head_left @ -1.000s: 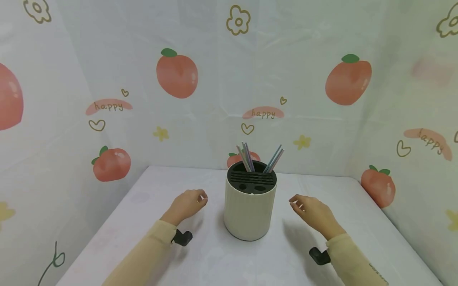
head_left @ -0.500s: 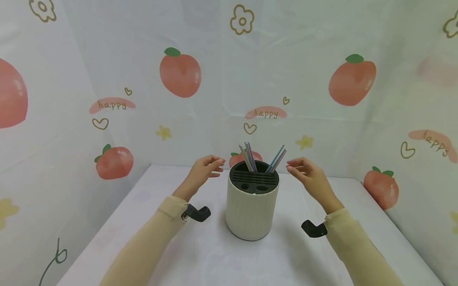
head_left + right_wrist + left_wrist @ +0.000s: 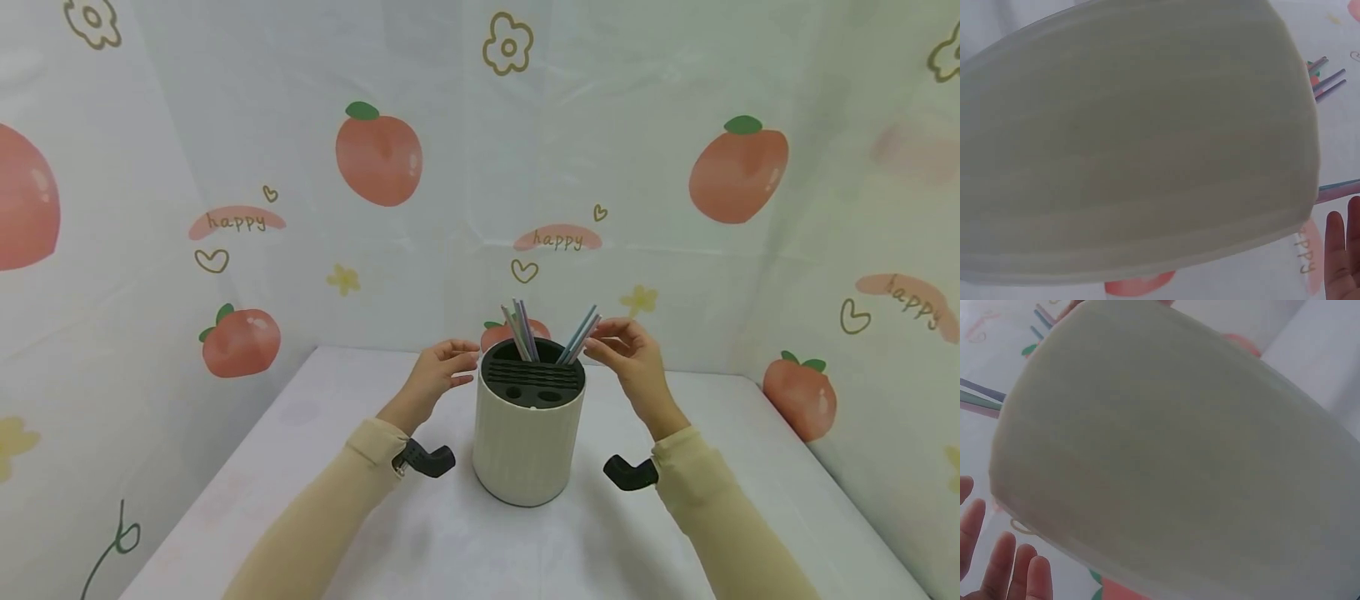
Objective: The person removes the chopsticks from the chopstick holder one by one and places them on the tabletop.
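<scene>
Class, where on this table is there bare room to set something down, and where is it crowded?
Bare: the table between the left sleeve and left edge; between the right sleeve and right edge; and in front of the cream holder, between both sleeves. Crowded: the holder's top, where sticks stand, with the left hand and right hand close on either side.

Pen holder (image 3: 528, 450) — a cream, faintly ribbed cylinder standing upright, toward 5 o'clock from the centre of the head view. Its top is a black insert (image 3: 531, 396), read here as a dial: a wide opening (image 3: 547, 352) at 12 o'clock, parallel slots (image 3: 532, 373) across the middle, a round hole (image 3: 513, 392) near 7 o'clock and an oval hole (image 3: 549, 397) near 5. Slim sticks rise from the opening in two groups — greyish and purple sticks (image 3: 526, 333) tilted toward 11 o'clock, blue and pinkish sticks (image 3: 577, 336) tilted toward 1.
</scene>
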A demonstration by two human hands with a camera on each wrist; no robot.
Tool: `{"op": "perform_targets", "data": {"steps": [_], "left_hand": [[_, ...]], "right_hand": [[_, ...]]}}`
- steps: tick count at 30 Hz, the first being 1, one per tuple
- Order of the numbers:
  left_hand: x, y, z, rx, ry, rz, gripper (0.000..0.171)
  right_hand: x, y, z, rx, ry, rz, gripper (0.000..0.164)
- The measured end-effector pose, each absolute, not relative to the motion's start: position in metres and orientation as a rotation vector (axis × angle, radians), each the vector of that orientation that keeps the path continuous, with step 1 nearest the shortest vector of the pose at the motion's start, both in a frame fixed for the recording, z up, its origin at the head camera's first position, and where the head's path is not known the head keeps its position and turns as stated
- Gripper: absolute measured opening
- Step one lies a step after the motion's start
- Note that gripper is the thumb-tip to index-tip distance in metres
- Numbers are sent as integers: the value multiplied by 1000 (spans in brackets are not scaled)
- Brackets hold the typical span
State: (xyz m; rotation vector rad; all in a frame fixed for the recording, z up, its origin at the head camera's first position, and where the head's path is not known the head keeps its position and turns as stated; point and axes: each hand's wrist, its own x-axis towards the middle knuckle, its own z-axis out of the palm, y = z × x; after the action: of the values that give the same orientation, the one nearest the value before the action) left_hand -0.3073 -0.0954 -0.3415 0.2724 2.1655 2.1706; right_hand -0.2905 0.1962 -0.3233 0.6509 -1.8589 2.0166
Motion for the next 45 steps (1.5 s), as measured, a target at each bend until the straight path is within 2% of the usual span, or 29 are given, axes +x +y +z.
{"op": "perform_targets", "data": {"steps": [13,33,45], "left_hand": [[-304,-91,-350,362,2151,2152,27],[-304,-87,-350,345,2200,2119,26],[-305,-86,-352,323,2212,2133,27]], "right_hand": [[-296,191,-331,621,-1855,2025,18],[-293,188,-327,523,-1952,1995,15],[-296,191,-322,597,-1896,1993,16]]}}
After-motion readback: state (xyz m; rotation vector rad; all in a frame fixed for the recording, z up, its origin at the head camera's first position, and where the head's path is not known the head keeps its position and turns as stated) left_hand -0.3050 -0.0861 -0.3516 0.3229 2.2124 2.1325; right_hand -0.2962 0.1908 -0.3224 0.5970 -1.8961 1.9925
